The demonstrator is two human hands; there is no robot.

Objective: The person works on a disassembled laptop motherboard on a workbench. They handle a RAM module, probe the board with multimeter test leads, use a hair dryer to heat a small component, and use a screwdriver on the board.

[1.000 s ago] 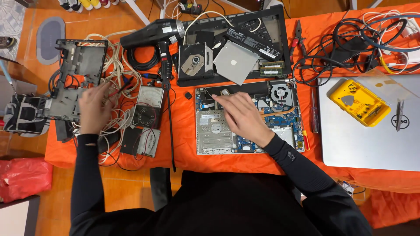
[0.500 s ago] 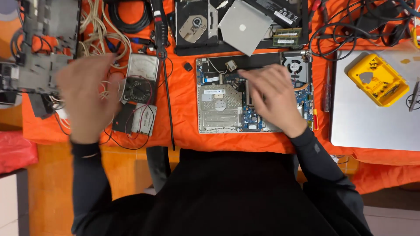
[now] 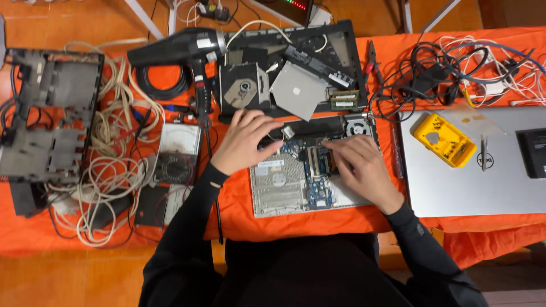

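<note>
Laptop base (image 3: 310, 176) sits opened up on the orange counter (image 3: 239, 222), blue board exposed, right in front of the person. Left hand (image 3: 245, 141) rests at its top left corner, fingers (image 3: 263, 122) spread loosely over the hinge area. Right hand (image 3: 359, 165) lies on the board with fingers (image 3: 335, 149) curled together, pressing near the fan (image 3: 357, 126). Risk as I see it: bare fingertips slipping could bend a connector or snag the thin wire by the hinge.

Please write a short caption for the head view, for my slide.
Both hands, left hand and right hand, rest on an opened laptop base on an orange-covered table.
</note>
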